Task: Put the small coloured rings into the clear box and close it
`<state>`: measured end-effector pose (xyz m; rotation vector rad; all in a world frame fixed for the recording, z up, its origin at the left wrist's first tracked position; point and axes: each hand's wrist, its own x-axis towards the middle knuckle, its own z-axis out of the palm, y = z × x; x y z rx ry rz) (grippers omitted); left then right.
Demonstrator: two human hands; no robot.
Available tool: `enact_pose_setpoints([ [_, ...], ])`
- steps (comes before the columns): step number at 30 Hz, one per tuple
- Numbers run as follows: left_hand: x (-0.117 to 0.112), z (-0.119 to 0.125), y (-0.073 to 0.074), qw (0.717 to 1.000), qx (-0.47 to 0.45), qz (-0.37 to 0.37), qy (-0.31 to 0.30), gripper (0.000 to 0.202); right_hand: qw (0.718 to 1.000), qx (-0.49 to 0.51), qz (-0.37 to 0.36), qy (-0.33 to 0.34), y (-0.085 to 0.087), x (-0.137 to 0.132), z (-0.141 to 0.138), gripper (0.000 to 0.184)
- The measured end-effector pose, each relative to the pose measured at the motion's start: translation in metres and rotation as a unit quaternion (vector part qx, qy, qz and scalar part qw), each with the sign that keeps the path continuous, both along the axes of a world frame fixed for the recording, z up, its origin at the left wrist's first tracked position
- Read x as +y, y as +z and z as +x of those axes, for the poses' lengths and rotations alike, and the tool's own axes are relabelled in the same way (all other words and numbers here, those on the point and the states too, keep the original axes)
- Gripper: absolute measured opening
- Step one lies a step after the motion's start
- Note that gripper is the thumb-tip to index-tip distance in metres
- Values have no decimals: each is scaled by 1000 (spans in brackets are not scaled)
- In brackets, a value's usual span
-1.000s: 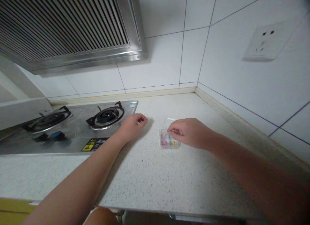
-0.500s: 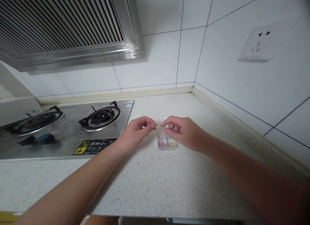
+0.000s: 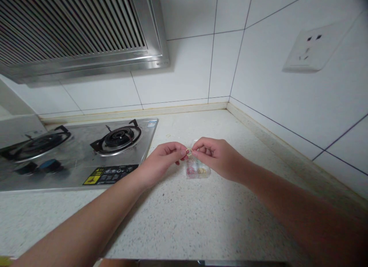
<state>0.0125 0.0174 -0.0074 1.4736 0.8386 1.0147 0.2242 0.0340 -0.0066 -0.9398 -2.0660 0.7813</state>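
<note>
My left hand [image 3: 164,157] and my right hand [image 3: 216,156] meet over the speckled countertop [image 3: 184,217], fingertips pinched together on a small pale ring-shaped band [image 3: 189,152] held between them. Just below the fingers lies a small clear plastic packet [image 3: 197,170] with pink and yellowish little rings inside. My right hand partly covers the packet's upper right corner. Both forearms reach in from the lower edge of the view.
A steel gas hob [image 3: 77,154] with two burners and dark knobs sits on the left. A range hood [image 3: 77,33] hangs above it. White tiled walls meet in a corner behind, with a wall socket [image 3: 312,50] at the upper right. A tiny pale object [image 3: 167,135] lies beside the hob.
My left hand moved right from beside the hob to meet my right hand. My right hand lifted off the packet, and both now pinch the small ring above it.
</note>
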Motion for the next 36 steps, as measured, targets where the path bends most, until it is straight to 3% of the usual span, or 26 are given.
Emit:
enact_pose_setpoints([
  [13, -1, 2, 1, 999, 46, 25, 5, 20, 1000, 17, 5, 6, 2, -1, 3, 13],
  [28, -4, 4, 4, 999, 29, 36, 24, 17, 999, 47, -4, 19, 6, -4, 3, 11],
  [31, -4, 4, 2, 996, 43, 74, 35, 16, 998, 44, -22, 26, 7, -4, 2, 13],
  [36, -7, 1, -1, 968, 105, 208, 96, 10, 998, 24, -56, 23, 10, -5, 3, 29],
])
